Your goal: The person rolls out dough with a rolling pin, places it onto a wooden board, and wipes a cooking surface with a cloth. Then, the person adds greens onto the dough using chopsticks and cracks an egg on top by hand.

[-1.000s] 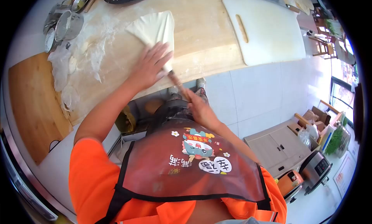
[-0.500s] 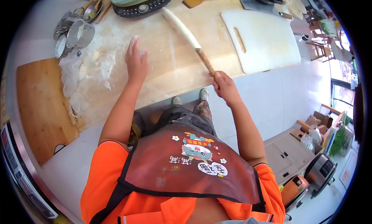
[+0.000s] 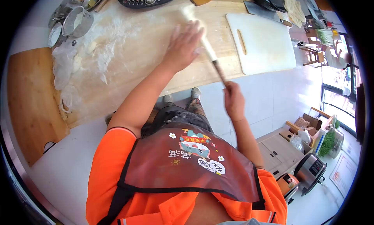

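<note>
Well, left hand (image 3: 182, 48): spread over long cream dough (image 3: 209, 49)
Right hand (image 3: 234, 101): gripping brown wooden stick (image 3: 220, 71)
Right: white rectangular board (image 3: 269, 46)

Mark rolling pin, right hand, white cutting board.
Rolling pin (image 3: 219, 71), head view: bare brown section.
Right hand (image 3: 234, 100), head view: back of the hand.
White cutting board (image 3: 268, 45), head view: middle of its surface.

Pot (image 3: 80, 25) left, cutting board (image 3: 265, 46) right on table (image 3: 136, 57), dough (image 3: 208, 48) between
</note>
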Motion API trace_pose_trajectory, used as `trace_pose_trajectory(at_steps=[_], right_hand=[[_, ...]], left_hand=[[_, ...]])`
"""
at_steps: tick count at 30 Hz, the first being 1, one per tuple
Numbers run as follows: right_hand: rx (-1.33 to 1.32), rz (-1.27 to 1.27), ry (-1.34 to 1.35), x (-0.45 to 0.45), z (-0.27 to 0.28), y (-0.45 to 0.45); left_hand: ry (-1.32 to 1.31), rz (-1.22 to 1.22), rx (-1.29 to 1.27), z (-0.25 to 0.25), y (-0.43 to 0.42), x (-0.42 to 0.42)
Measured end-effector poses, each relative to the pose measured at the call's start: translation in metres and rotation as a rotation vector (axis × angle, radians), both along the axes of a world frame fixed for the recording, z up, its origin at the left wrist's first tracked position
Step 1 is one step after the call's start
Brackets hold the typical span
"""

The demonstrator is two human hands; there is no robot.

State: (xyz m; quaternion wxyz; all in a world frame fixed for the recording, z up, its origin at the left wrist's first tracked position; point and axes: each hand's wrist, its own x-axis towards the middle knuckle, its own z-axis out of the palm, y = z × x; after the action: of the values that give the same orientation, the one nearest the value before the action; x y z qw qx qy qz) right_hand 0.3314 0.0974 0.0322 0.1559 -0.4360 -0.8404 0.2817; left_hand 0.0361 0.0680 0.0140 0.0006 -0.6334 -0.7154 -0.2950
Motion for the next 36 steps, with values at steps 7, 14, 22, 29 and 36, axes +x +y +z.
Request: trace_pose_trajectory(at_steps=[7,14,22,29,36], right_hand=[[-1.024,0.057,0.056,-0.066,-0.007,-0.091],[-0.369,0.567,-0.007,-0.1,-0.028,-0.133],[0.134,0.603,0.059,-0.086,-0.014,0.006],[0.294,0.877,0.183,-0.146,-0.02,0.152],[0.368,1.176,0.136,-0.224,-0.05,0.233]], left_hand=[[0.075,0.109,-0.31,-0.019,-0.119,-0.035],[-1.73,0.876,0.249,-0.019,-0.187,-0.064],[-0.585,0.781,0.179,0.003,-0.181,-0.081],[0.181,0.555,-0.089,-0.002,-0.108,-0.088],[0.107,0.826,-0.439,-0.043,-0.083,-0.057]])
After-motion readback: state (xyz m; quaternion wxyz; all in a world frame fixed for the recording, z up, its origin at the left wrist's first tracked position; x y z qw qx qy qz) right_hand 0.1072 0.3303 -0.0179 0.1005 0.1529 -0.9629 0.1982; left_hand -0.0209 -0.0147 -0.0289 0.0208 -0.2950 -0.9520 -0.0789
